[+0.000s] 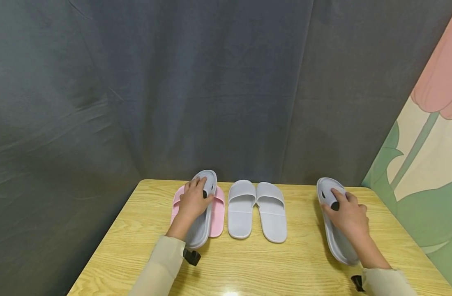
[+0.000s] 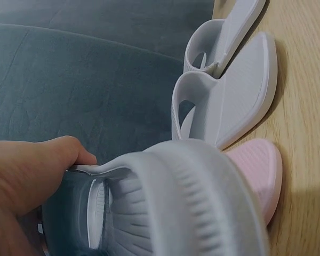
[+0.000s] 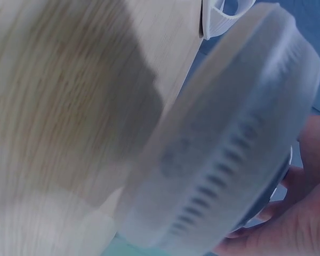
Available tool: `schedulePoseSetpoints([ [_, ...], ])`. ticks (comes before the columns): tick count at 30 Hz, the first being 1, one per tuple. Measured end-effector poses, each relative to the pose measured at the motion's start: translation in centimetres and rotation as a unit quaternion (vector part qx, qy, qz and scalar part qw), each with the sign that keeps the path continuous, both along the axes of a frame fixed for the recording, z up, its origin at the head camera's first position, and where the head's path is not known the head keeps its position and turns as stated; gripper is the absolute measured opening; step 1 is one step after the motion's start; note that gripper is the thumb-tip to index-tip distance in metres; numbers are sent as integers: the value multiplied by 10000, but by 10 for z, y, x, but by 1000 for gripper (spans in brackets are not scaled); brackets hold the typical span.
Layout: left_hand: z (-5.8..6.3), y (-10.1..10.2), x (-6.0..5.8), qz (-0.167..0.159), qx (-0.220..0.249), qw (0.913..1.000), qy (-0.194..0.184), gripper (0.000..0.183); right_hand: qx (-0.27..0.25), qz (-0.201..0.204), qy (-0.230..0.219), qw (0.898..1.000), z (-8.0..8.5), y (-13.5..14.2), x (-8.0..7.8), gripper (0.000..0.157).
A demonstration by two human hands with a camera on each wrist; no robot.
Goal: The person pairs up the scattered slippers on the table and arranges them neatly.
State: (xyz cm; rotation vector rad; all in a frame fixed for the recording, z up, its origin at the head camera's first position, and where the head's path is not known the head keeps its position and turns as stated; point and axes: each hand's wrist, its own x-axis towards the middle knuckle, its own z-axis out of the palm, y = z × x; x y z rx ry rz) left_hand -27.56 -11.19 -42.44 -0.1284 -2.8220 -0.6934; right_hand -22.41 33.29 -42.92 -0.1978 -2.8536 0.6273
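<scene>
My left hand (image 1: 190,200) grips a grey slipper (image 1: 199,231) by its strap, over a pair of pink slippers (image 1: 218,213) at the left of the table. In the left wrist view the thumb presses on the strap's edge and the thick sole of this slipper (image 2: 197,186) fills the lower middle. At the right side, my right hand (image 1: 349,218) holds another grey slipper (image 1: 337,244) by its strap, toe pointing away. The right wrist view shows that slipper's ridged side (image 3: 218,165) tilted, blurred, with a shadow on the wood. The pink slippers are partly hidden.
Between the hands, a pair of light grey slippers (image 1: 242,213) lies side by side near the back edge of the wooden table (image 1: 248,263). A dark curtain (image 1: 218,90) hangs behind the table. To the right is a wall with painted flowers (image 1: 425,164).
</scene>
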Motion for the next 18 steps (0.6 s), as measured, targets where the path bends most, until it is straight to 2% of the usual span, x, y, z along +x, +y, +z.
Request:
schedulePoseSetpoints([
  [18,-1,19,1,-117,78,9998,157,66,1,61,-67,10000,1,-12,-2,72],
])
